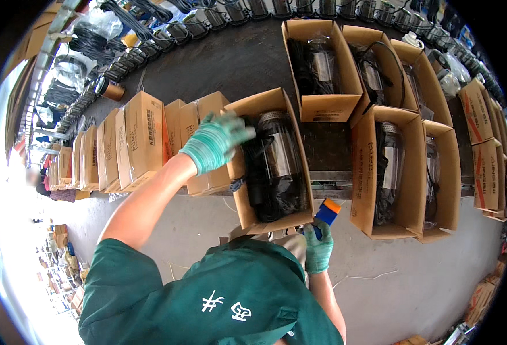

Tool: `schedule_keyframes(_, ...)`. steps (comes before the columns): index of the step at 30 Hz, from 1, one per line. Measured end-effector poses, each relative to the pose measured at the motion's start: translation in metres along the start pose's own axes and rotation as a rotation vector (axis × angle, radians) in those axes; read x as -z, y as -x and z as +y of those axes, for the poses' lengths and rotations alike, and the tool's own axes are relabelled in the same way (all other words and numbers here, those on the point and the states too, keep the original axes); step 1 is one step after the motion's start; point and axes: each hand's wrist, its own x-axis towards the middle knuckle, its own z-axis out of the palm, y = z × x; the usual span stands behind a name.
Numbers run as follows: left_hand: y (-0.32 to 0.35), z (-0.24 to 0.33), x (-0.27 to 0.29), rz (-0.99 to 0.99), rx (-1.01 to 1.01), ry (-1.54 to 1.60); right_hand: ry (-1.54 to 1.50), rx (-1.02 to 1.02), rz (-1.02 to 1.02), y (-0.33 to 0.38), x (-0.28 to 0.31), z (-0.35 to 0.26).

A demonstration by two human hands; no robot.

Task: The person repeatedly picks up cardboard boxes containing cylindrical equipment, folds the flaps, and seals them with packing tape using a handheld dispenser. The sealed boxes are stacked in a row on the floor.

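Note:
An open cardboard box (295, 108) stands right in front of me, tilted slightly. Inside lies a shiny metal cylinder (280, 154) that looks like a pump, wrapped in clear plastic. Coiled black cable (255, 187) fills the box's left side. My left hand (218, 141), in a green-striped glove, is over the box's left edge with its fingers stretched out and a little blurred. My gloved right hand (319, 248) is beside the box's near right corner, closed around a blue and orange tape dispenser (327, 213). Part of its grip is hidden by the fingers.
More open boxes (329, 108) with similar cylinders stand to the right. A row of closed cartons (138, 138) runs along the left. Metal cylinders and cables line the dark table's (219, 63) far edge. Further cartons (483, 115) stand at the far right.

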Motion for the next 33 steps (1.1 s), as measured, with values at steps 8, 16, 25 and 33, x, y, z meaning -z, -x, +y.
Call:
schedule_keyframes(8,-0.039,0.035,0.011,-0.815,-0.352,-0.085,0.658,0.193,-0.047,0.015,-0.003,-0.017)
schedule_keyframes(16,-0.055,0.054,-0.046,-0.501,-0.479,-0.053,0.714,0.329,0.290,0.001,-0.032,-0.007)
schedule_keyframes(25,-0.074,0.057,-0.088,-0.543,-0.583,-0.104,0.778,0.186,0.251,-0.031,-0.061,-0.023)
schedule_keyframes(33,-0.076,-0.035,0.014,0.141,0.024,0.165,0.859,0.101,0.172,-0.030,-0.055,-0.029)
